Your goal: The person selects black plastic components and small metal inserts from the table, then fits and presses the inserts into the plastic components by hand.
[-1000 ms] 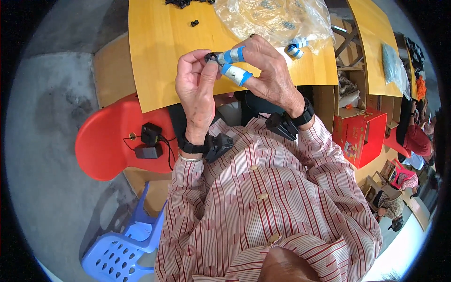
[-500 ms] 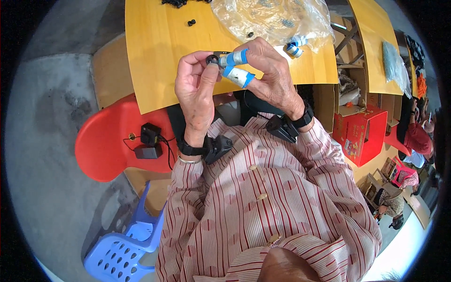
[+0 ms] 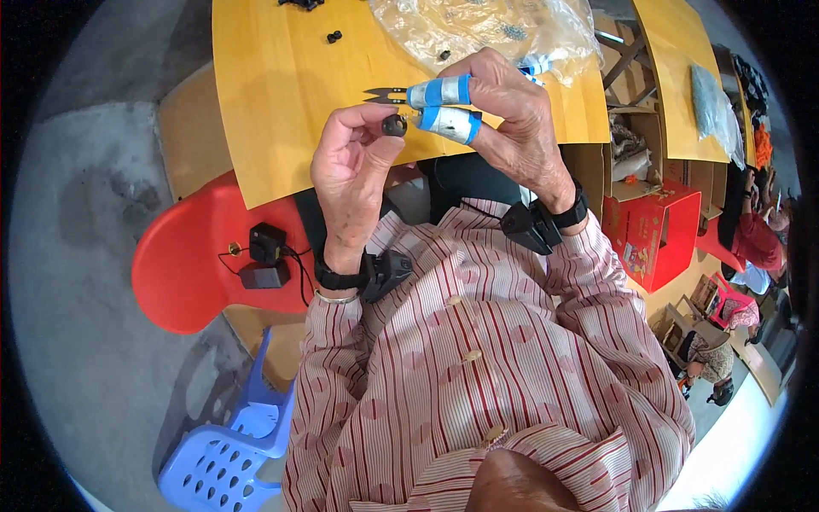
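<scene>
My left hand (image 3: 351, 162) pinches a small round black part (image 3: 394, 125) between thumb and forefinger, above the table's near edge. My right hand (image 3: 516, 119) has its thumb and forefinger wrapped in blue and white tape, and their tips nearly meet the black part. Dark snips (image 3: 386, 96) stick out leftward from the right hand, with two narrow pointed blades slightly apart. Their handle is hidden by the fingers. Something tiny and shiny shows at the taped fingertips, too small to make out.
The yellow table (image 3: 281, 102) carries a clear plastic bag (image 3: 486, 30) with small metal pieces and a few loose black parts (image 3: 333, 37). A red chair (image 3: 183, 256) with black boxes and cables stands left, a blue plastic chair (image 3: 213, 465) below. A red box (image 3: 653, 230) sits right.
My right hand has shifted right, and the snips' blades now show clearly. The black part in my left hand has turned and sits slightly lower. The table appears shifted left and up.
</scene>
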Demonstrator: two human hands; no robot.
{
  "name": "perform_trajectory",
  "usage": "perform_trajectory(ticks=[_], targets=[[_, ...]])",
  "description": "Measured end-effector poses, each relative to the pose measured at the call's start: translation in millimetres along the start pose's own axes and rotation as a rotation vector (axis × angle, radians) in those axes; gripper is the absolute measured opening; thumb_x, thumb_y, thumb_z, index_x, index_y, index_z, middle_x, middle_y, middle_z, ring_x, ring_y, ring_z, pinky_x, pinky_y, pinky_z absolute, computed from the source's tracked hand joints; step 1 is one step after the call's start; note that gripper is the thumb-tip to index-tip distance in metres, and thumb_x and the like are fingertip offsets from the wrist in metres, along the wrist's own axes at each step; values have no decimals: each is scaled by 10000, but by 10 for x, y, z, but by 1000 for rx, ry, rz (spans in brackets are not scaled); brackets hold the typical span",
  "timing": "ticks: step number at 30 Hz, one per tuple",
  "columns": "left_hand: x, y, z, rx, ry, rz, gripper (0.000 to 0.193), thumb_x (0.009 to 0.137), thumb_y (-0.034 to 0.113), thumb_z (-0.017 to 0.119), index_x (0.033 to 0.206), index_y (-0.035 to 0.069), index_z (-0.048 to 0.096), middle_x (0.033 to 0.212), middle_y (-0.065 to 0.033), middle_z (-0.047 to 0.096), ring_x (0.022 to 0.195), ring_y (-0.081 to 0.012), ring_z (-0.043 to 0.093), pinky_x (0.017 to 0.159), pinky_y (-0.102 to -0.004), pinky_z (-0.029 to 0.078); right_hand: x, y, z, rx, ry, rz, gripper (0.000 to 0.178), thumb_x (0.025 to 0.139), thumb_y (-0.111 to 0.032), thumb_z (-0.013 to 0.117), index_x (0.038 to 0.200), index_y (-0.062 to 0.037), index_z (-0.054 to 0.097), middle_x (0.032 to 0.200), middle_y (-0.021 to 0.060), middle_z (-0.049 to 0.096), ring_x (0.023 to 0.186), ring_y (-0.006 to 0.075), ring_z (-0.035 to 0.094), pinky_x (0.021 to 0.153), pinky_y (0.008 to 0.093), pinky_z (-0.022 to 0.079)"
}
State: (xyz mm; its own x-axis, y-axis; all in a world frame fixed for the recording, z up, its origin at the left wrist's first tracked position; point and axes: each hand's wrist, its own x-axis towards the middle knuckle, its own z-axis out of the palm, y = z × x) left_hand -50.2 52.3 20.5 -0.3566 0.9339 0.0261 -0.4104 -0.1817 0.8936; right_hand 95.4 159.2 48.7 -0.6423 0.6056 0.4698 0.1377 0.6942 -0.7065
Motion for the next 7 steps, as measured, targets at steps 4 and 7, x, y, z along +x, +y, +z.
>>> perform_trajectory(ticks=[4, 7], targets=[[-2, -27, -9, 61, -40, 41, 226, 846, -4, 601, 1059, -2, 524, 920, -36, 545, 825, -70, 522, 655, -212, 528, 9, -26, -43, -67, -41, -35, 193, 678, -129, 724, 848, -52, 676, 839, 72, 618, 775, 240, 573, 658, 337, 464], [-16, -29, -7, 26, -48, -7, 239, 845, 2, 608, 1070, 1, 528, 939, -46, 556, 855, -87, 538, 717, -213, 520, -4, -31, -52, -149, -76, -77, 193, 683, -130, 710, 854, -48, 675, 849, 77, 618, 778, 251, 574, 676, 358, 471]])
